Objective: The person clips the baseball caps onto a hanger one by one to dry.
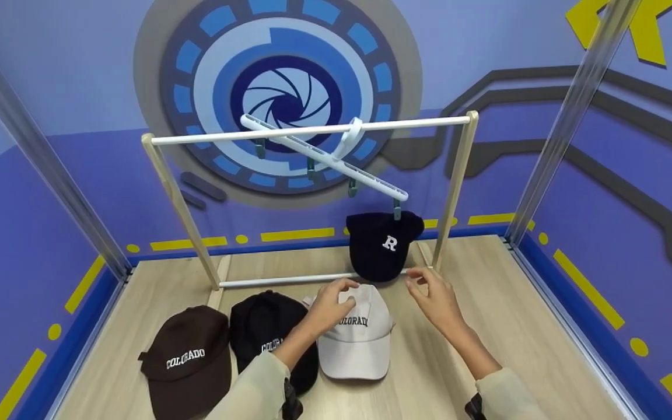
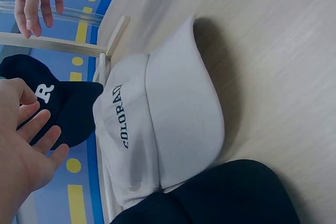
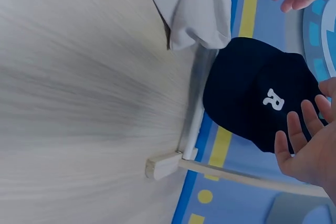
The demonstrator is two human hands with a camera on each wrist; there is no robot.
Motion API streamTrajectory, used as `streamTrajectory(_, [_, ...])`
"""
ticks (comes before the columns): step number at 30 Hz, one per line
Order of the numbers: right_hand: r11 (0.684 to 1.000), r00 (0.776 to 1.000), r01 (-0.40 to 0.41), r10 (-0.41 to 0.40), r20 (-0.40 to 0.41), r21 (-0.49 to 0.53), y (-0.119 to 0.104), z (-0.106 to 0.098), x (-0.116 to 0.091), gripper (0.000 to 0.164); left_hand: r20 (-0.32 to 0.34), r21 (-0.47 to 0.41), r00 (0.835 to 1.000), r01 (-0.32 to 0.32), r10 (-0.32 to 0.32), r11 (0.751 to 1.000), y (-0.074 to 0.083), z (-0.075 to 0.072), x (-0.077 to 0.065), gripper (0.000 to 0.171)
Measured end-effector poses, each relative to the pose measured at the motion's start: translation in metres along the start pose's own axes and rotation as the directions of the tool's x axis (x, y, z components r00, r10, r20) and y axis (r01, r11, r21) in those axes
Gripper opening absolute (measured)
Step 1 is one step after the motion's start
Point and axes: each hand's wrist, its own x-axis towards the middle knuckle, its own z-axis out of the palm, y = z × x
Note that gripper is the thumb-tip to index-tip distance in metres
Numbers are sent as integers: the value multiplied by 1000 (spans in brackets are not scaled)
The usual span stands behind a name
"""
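A black cap with a white R (image 1: 380, 248) hangs from the end clip (image 1: 397, 209) of a white clip hanger (image 1: 324, 157). My left hand (image 1: 329, 306), fingers loosely bent and holding nothing, is above the light grey COLORADO cap (image 1: 356, 350) in the head view. To the right of both caps, my right hand (image 1: 436, 300) is also bare, its fingers relaxed. Both wrist views show a gap between thumb and fingers on each hand. Left of the grey cap lie a black COLORADO cap (image 1: 266, 318), partly hidden by my left arm, and a dark brown COLORADO cap (image 1: 187, 356).
The hanger hooks over the top bar (image 1: 207, 137) of a wooden rack and sits at a slant, several green clips (image 1: 311, 168) beneath it. A low white bar (image 1: 289, 281) joins the rack's legs. Painted panels and metal posts (image 1: 569, 116) enclose the wooden table (image 1: 546, 350).
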Motion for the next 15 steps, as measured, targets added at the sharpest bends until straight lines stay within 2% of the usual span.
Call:
streamTrajectory(10, [999,998,-41,41,49,-11,5,16,-13,20,-27,37,999,-37,38,999,-15,-1,-12,28])
streamTrajectory(15, [999,998,-40,41,54,-13,6,21,-15,21,-25,34,999,-21,22,999,-20,-3,-15,28])
